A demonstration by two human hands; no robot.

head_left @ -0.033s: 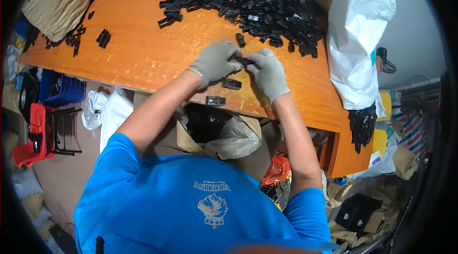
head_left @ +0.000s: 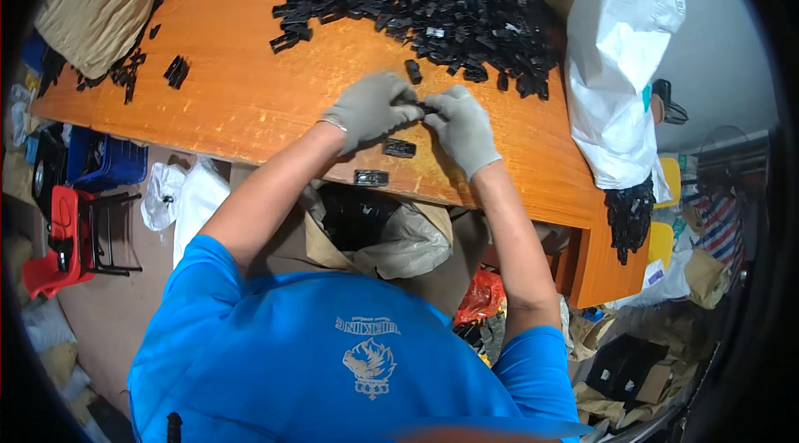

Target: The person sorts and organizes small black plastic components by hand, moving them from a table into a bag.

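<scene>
Both my hands wear grey gloves and meet above the orange-brown wooden table. My left hand (head_left: 374,110) and my right hand (head_left: 463,128) are closed on a small black plastic part (head_left: 425,108) between their fingertips, mostly hidden by the fingers. Nearer to me, a rectangular black plastic piece (head_left: 400,148) lies below my left hand. A similar piece (head_left: 371,178) rests close to the table's front edge. Just beyond my hands is a single black piece (head_left: 414,71), apart from the large heap of black plastic parts (head_left: 433,6) at the back.
A white sack (head_left: 620,69) with black parts spilling from its lower end hangs over the table's right side. At the far left sits a brown bag (head_left: 100,6) among black parts. Below the front edge, an opened sack (head_left: 404,239) stands at my lap. A red chair (head_left: 68,231) is left.
The whole view has shifted slightly, so the table appears a little further left. My hands keep nearly the same pose, and less of the black part shows between the fingers.
</scene>
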